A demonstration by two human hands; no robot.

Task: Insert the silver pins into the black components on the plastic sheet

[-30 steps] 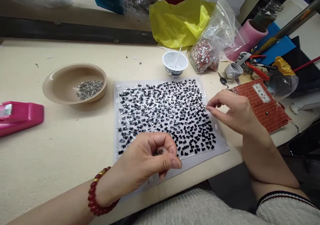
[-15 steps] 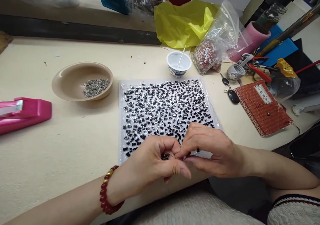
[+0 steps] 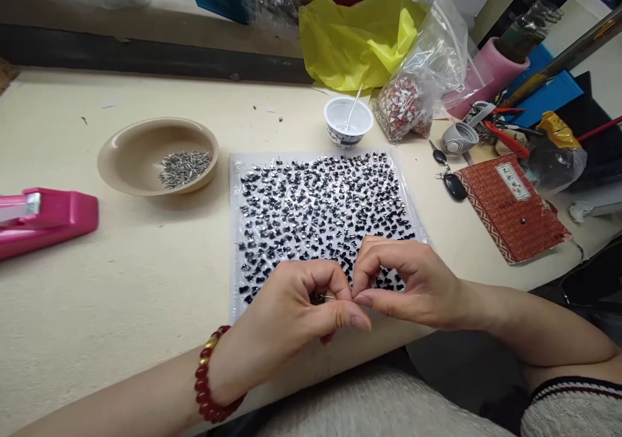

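My left hand [image 3: 301,314], with a red bead bracelet [image 3: 207,379] at the wrist, is curled closed around some small metal pins [image 3: 321,298], mostly hidden by the fingers. Meeting it fingertip to fingertip, my right hand [image 3: 413,285] pinches thumb and forefinger together; whatever is in that pinch is too small to make out. Beneath and beyond both hands lies a plastic-covered white sheet [image 3: 235,230] bearing many small black glossy pieces [image 3: 315,210], some with thin metal pins sticking out. A beige bowl [image 3: 129,158] with a heap of small metal pins [image 3: 184,168] stands left of the sheet.
At far left sits a pink tape dispenser [image 3: 63,217]. Behind the sheet are a white cup [image 3: 347,123] with a thin stick, a clear bag of red-and-white pieces [image 3: 403,103] and a yellow plastic bag [image 3: 354,42]. A red patterned pouch [image 3: 510,210] and black key fob [image 3: 454,187] lie right.
My right hand has risen slightly, and its thumb and forefinger now form a clearer rounded pinch against the left fingertips. The left hand has barely moved.
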